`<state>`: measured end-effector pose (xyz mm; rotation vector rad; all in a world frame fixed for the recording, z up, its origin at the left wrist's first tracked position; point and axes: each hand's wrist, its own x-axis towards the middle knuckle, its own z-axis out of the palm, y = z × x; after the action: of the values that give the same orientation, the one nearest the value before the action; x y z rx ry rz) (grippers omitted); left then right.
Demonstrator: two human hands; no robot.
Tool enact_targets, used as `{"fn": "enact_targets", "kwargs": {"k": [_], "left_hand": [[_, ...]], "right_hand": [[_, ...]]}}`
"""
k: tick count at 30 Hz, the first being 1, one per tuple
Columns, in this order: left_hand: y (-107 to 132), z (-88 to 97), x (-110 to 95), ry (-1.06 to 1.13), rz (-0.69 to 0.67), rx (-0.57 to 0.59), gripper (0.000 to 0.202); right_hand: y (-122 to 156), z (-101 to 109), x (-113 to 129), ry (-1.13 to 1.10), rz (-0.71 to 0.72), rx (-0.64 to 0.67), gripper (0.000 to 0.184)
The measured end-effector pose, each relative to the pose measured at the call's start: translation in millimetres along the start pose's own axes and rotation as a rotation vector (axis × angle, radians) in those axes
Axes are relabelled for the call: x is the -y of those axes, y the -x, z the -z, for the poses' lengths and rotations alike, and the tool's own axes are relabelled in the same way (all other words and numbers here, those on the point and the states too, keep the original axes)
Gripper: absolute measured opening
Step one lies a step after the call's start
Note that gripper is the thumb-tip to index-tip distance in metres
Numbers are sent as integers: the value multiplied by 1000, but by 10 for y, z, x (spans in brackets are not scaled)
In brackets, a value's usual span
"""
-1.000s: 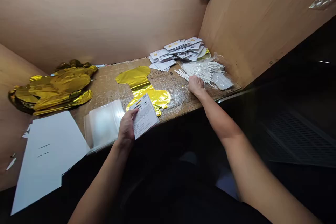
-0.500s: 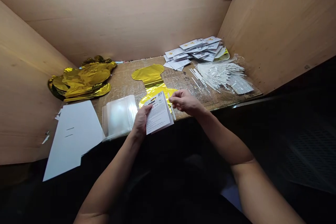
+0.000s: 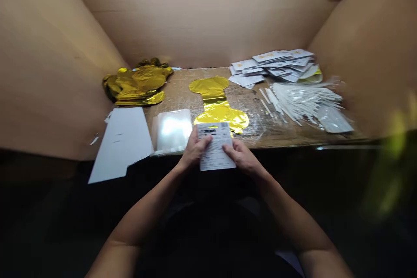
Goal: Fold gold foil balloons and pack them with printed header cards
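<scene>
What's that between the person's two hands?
In the head view, a printed white card lies between the left hand and the right hand, with the fingers of both hands on it.

No word or number can be read clearly here. The white rectangular paper card (image 3: 215, 145) has a dark printed block near its top edge and many lines of very small print under it, but all is too blurred for reading. The white paper cards in the pile (image 3: 272, 63) show only small yellow marks, also not readable.
</scene>
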<state>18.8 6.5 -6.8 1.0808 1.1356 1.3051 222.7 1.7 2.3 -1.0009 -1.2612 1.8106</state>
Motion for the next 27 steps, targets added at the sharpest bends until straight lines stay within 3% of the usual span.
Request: {"fn": "enact_targets", "kwargs": {"k": [2, 3, 5, 6, 9, 12, 15, 18, 24, 27], "left_hand": [[-43, 354, -127, -403, -34, -38, 50], [-78, 586, -203, -648, -27, -126, 52], [-149, 1094, -340, -1100, 51, -427, 61], [-179, 1335, -389, -1243, 143, -476, 63], [-243, 1861, -419, -1289, 344, -340, 56], [-276, 2066, -357, -1034, 330, -257, 49], [-272, 2074, -360, -715, 211, -330, 45], [-216, 1934, -457, -373, 107, -332, 42], [-44, 1233, -563, -149, 33, -116, 44], [-75, 956, -524, -109, 46, -36, 46]], "right_hand": [[139, -6, -95, 45, 40, -69, 47], [187, 8, -138, 46, 32, -107, 48], [243, 42, -219, 27, -23, -129, 50], [255, 55, -255, 18, -51, -119, 51], [245, 48, -341, -2, -86, -81, 56], [200, 7, -381, -2, -74, -71, 59], [172, -6, -368, 0, -68, -54, 57], [193, -19, -305, -63, -93, 38, 51], [158, -289, -170, -200, -265, 474, 51], [-47, -392, -203, -181, -277, 518, 51]]}}
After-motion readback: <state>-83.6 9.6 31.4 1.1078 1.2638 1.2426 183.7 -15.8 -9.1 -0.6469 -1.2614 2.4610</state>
